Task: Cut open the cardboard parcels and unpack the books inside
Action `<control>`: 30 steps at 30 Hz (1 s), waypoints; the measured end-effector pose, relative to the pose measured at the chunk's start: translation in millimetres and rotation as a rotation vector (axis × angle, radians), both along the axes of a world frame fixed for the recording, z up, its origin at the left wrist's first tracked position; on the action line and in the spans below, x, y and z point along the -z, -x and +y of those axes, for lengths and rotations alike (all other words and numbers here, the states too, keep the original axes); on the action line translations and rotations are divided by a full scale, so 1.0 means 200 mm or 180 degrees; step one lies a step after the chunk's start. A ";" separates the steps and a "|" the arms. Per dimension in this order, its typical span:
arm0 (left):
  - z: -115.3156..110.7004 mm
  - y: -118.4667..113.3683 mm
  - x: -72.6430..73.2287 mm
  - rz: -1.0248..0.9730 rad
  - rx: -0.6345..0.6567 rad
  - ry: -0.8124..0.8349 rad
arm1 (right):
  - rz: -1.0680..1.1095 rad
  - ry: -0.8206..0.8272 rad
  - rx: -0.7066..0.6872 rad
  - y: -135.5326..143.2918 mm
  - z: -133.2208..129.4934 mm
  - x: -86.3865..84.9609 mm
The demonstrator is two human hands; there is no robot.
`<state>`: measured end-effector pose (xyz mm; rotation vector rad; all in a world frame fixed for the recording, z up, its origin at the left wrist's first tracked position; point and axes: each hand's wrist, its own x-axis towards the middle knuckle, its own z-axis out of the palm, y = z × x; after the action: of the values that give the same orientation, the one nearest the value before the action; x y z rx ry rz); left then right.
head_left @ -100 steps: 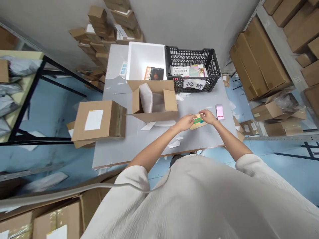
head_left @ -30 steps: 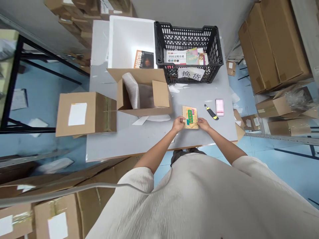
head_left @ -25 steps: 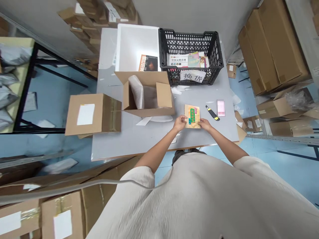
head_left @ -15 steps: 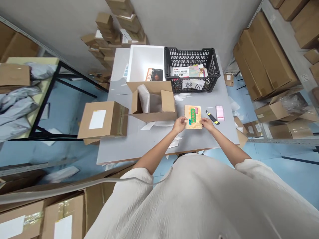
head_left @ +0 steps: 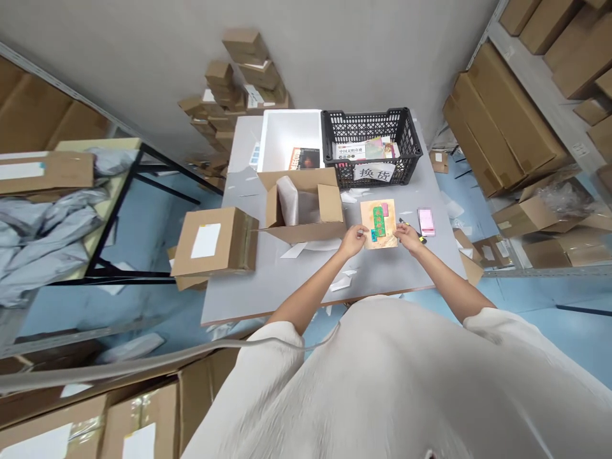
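Note:
Between my two hands is a square tan book (head_left: 388, 231) with a green, pink and blue title patch on its cover. My left hand (head_left: 354, 240) pinches its left edge, and my right hand (head_left: 409, 238) grips the right edge. Just beyond my right hand lies a utility knife (head_left: 421, 239) with a yellow end, partly hidden by the hand. To its right rests a phone (head_left: 426, 222) with a pinkish screen. Left of my hands stands an open cardboard box (head_left: 306, 232) with white wrapping inside.
Behind are a white foam box (head_left: 266, 143) holding a book and a black crate (head_left: 411, 153) with books and a paper sign. A closed carton (head_left: 205, 248) sits at the table's left edge. Paper scraps (head_left: 340, 283) litter the grey table (head_left: 268, 293). Shelves with cartons line the right.
The whole view has shifted, so things on the table appear lower and further right. Both hands still hold the book, and the right hand now covers more of the knife.

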<state>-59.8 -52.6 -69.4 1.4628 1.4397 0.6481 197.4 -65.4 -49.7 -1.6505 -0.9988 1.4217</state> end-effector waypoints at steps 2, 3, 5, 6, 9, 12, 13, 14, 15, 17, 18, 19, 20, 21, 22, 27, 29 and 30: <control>0.00 0.00 -0.01 0.0034 0.0056 -0.0045 | -0.0007 -0.0014 -0.0025 0.01 0.00 0.01; 0.00 0.01 -0.01 0.0044 0.0079 -0.0060 | -0.0016 -0.0023 -0.0043 0.01 0.00 0.01; 0.01 0.01 -0.02 0.0075 0.0114 -0.0071 | -0.0020 -0.0037 -0.0060 0.02 0.00 0.02; 0.00 0.01 -0.02 0.0101 0.0131 -0.0070 | -0.0014 -0.0038 -0.0058 0.03 -0.01 0.02; 0.00 0.02 -0.03 0.0250 0.0199 -0.0088 | 0.0033 -0.0016 -0.0014 0.05 -0.01 0.03; -0.01 0.04 -0.05 0.0564 0.0203 -0.0249 | 0.0053 -0.0044 0.0047 0.07 -0.02 0.03; -0.01 0.04 -0.05 0.0681 0.0167 -0.0337 | 0.0038 -0.0068 0.0058 0.07 -0.01 0.03; -0.01 0.04 -0.06 0.0766 0.0126 -0.0407 | 0.0010 -0.0098 0.0066 0.08 -0.01 0.03; 0.00 0.03 -0.07 0.0791 0.0095 -0.0434 | -0.0023 -0.0130 0.0076 0.09 -0.01 0.03; 0.00 0.01 -0.08 0.0623 0.0097 -0.0317 | -0.0080 -0.0191 0.0103 0.10 -0.01 0.02; 0.00 0.00 -0.08 0.0445 0.0125 -0.0201 | -0.0108 -0.0218 0.0115 0.12 -0.01 0.01; 0.01 -0.03 -0.09 0.0233 0.0157 -0.0082 | -0.0146 -0.0250 0.0114 0.13 -0.01 0.00; 0.01 -0.05 -0.09 0.0008 0.0170 0.0010 | -0.0214 -0.0299 0.0096 0.15 -0.02 -0.02; 0.01 -0.07 -0.10 -0.0215 0.0150 0.0069 | -0.0325 -0.0377 0.0051 0.17 -0.02 -0.03; 0.01 -0.10 -0.10 -0.0424 0.0094 0.0108 | -0.0492 -0.0492 -0.0021 0.19 -0.03 -0.05; 0.03 -0.18 -0.15 -0.1086 -0.0482 0.0428 | -0.1881 -0.1356 -0.0698 0.26 -0.09 -0.12; 0.04 -0.19 -0.16 -0.1229 -0.0693 0.0597 | -0.2411 -0.1601 -0.1052 0.28 -0.11 -0.15; 0.04 -0.19 -0.16 -0.1286 -0.0782 0.0665 | -0.2641 -0.1683 -0.1227 0.28 -0.12 -0.15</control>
<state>-21.3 -44.5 -36.6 0.9361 1.3284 0.8616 141.6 -89.9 -19.2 -1.6851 -2.0365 0.5317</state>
